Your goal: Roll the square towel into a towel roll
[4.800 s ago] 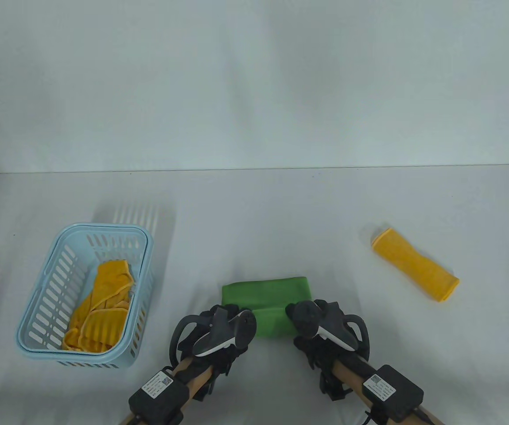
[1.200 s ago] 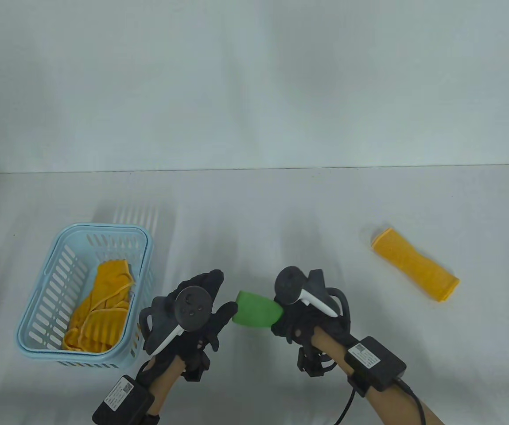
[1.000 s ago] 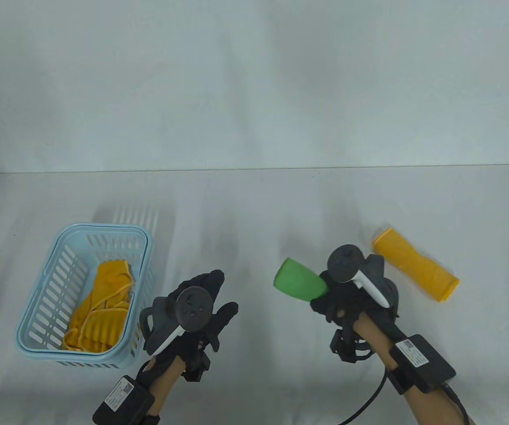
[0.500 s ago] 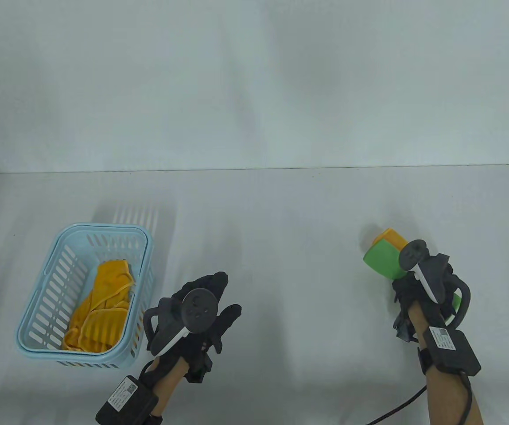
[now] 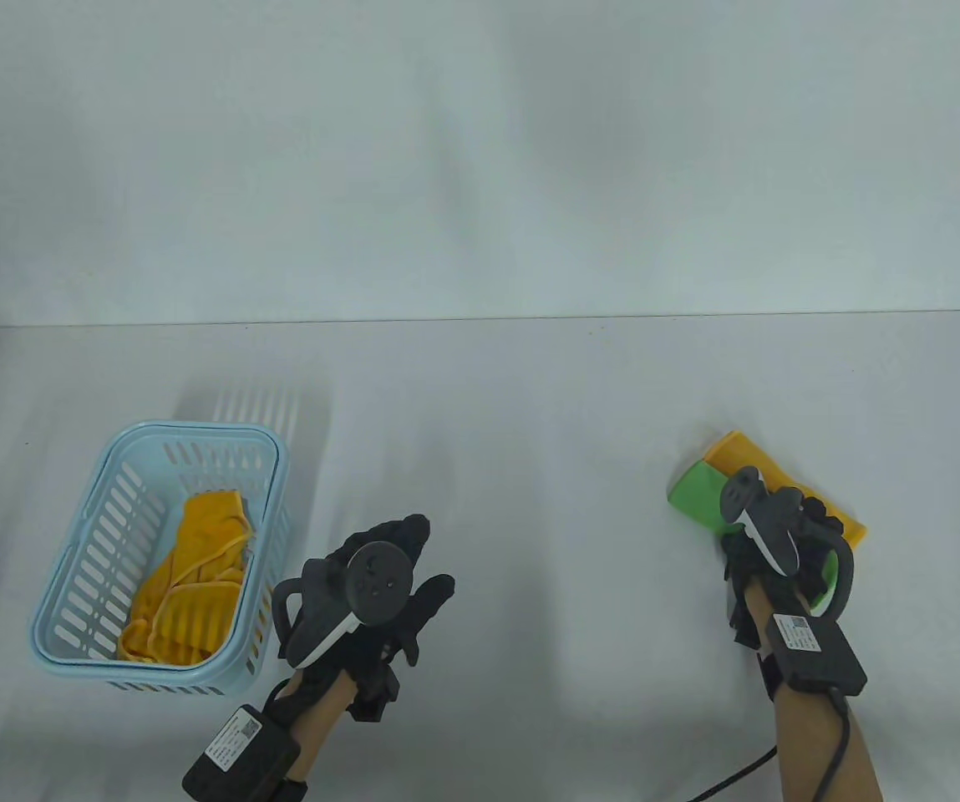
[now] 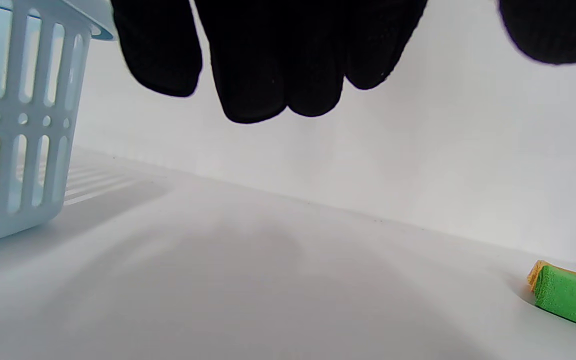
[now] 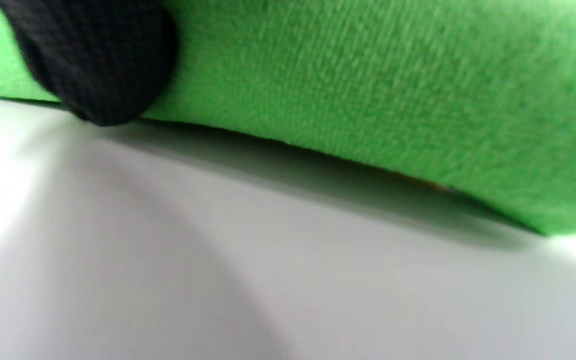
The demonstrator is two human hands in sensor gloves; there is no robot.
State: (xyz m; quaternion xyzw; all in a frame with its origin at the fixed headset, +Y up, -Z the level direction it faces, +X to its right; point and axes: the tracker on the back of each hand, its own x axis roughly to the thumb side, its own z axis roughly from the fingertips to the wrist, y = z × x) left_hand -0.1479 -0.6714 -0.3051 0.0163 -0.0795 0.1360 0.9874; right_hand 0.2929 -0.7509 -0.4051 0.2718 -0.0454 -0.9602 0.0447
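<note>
- Pale blue slotted plastic basket (image 5: 78, 601) at table's left, crumpled yellow cloth (image 5: 187, 576) inside.
- Rolled green towel (image 5: 697, 494) far right, touching the rolled yellow towel (image 5: 759, 458) behind it.

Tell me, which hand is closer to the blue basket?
The left. The left hand hovers just beside the basket, at its right side, fingers relaxed and holding nothing. The right hand is far across the table, holding the green towel roll.

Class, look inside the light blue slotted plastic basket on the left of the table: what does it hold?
The light blue slotted plastic basket holds crumpled yellow cloth towels, heaped loosely, not rolled. How many there are, and anything lying beneath them, cannot be seen: the heap covers the basket floor.
</note>
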